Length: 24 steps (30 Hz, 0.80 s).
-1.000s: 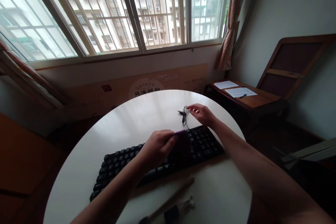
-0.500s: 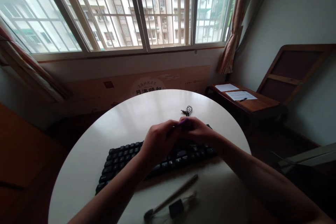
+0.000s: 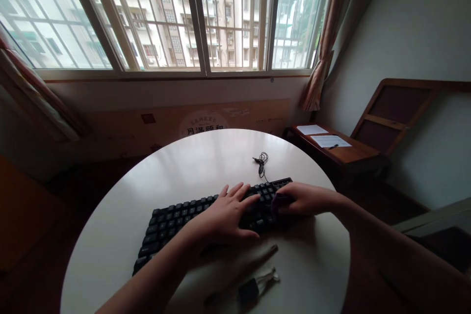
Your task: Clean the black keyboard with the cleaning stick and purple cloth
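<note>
A black keyboard [image 3: 169, 223] lies at a slant across the round white table [image 3: 176, 167]. My left hand [image 3: 230, 213] is spread flat over its middle, fingers apart, holding nothing. At the keyboard's right end, my right hand [image 3: 301, 198] is closed around a dark purple cloth [image 3: 280, 201], which is against the keys. In front of the keyboard lies a toothbrush [image 3: 265, 255], its lower end dim in shadow. Near it is a small black block with wire loops [image 3: 250, 290], resembling a keycap puller.
A coiled black cable [image 3: 262, 159] runs from the keyboard's back edge. Beyond the table's right side stands a wooden chair [image 3: 353, 154] with papers [image 3: 329, 141] and a pen on its seat. A barred window [image 3: 206, 24] fills the wall ahead.
My hands were together over the keyboard with the purple cloth between them. They have parted: the left now spreads on the keys, while the right has taken the cloth to the right end.
</note>
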Motion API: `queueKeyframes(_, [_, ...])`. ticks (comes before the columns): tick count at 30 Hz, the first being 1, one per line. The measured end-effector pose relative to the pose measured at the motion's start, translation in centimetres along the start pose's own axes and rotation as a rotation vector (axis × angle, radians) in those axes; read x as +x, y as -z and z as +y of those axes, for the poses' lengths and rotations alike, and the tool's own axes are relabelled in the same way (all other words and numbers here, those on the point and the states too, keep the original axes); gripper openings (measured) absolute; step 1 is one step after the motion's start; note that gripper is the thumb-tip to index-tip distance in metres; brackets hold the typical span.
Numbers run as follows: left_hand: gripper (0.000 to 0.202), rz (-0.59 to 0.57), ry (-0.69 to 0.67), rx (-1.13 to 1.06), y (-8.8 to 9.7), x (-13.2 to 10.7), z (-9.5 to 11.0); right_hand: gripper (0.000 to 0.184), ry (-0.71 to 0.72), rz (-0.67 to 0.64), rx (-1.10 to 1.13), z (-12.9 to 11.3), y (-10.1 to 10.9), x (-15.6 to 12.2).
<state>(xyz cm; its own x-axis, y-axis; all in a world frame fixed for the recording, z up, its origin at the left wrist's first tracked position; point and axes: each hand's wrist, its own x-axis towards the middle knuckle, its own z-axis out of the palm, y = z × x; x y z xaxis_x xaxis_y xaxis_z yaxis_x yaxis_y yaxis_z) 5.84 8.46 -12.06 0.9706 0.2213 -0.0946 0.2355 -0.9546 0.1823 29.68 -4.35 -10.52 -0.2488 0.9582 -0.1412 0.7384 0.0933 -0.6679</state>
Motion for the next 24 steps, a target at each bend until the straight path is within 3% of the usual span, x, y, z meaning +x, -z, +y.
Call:
queueKeyframes(6, [0.101,0.014,0.05,0.053,-1.2,0.6,0.7,0.016,-0.068,0.187,-0.189,0.6,-1.7,1.6])
queueKeyframes(14, [0.098,0.051,0.066,0.035,-1.6,0.7,0.5,0.021,-0.161,0.087,-0.154,0.1,-0.4,3.6])
queueKeyframes(20, [0.098,0.075,0.067,0.021,-1.9,0.8,0.3,0.018,-0.211,0.044,-0.176,0.8,0.1,2.7])
queueKeyframes(24, [0.097,0.093,0.067,0.012,-2.0,0.9,0.2,0.019,-0.181,0.088,-0.053,1.5,0.3,2.1])
